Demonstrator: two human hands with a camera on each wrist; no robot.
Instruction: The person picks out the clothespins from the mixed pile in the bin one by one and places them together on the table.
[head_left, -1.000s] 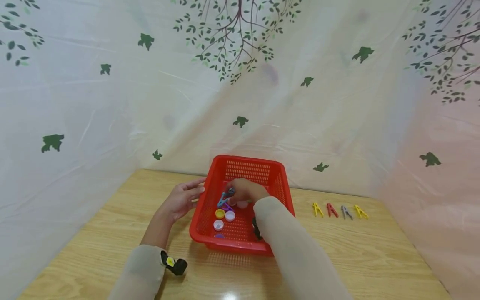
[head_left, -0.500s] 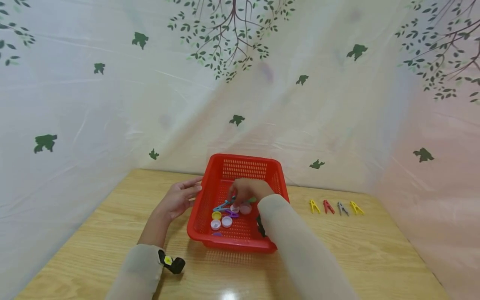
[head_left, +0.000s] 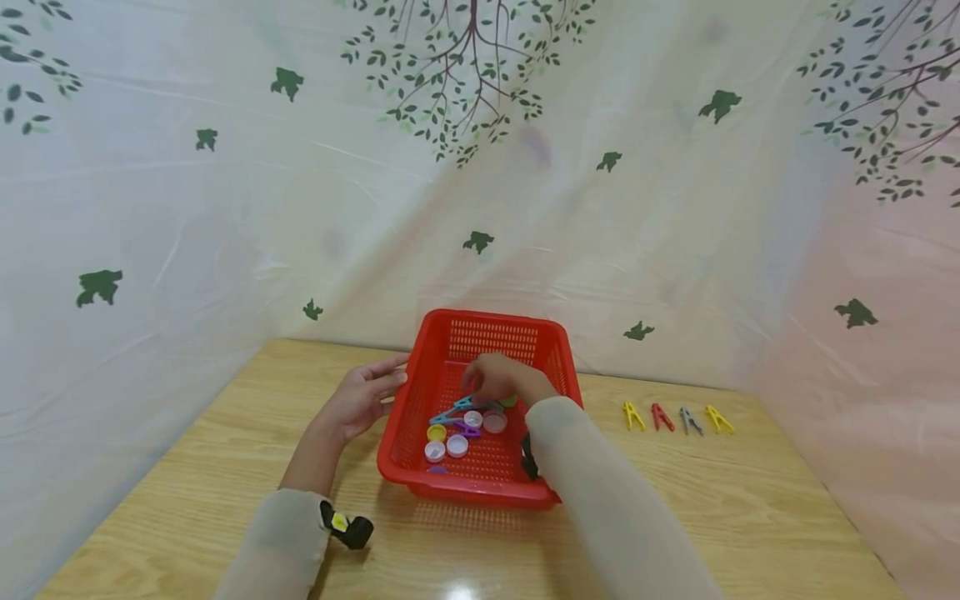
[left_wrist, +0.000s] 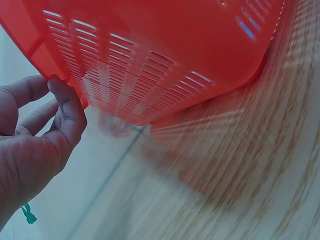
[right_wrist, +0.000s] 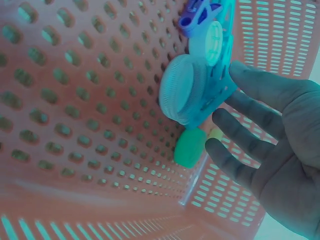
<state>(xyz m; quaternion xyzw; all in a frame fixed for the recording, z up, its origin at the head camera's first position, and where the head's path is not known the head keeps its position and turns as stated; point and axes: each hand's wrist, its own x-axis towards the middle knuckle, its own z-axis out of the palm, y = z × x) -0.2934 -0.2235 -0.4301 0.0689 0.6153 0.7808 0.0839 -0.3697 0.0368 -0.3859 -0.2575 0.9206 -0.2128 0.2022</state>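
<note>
A red plastic basket (head_left: 480,492) with slotted walls stands on the table. My left hand (head_left: 362,400) is at its left side, fingertips touching the wall near the rim, as the left wrist view shows. Inside the basket is my right hand (head_left: 498,379), its fingers apart and loosely bent beside blue clothespins (head_left: 450,414); no held thing shows between them. Around them lie a purple clothespin (head_left: 470,432), a yellow cap (head_left: 437,432), several white or clear caps (head_left: 457,446), and a green cap (right_wrist: 190,148) near the fingertips. Part of the pile is hidden behind the right hand.
To the right of the basket, two yellow clothespins (head_left: 633,416), a red clothespin (head_left: 662,417) and a grey clothespin (head_left: 691,421) lie in a row on the wooden table (head_left: 675,500). A pale leaf-printed curtain (head_left: 360,208) hangs behind the table.
My right hand has shifted slightly right and back inside the basket, and the blue clothespins and caps beneath it are more visible. The left hand stays at the basket's side.
</note>
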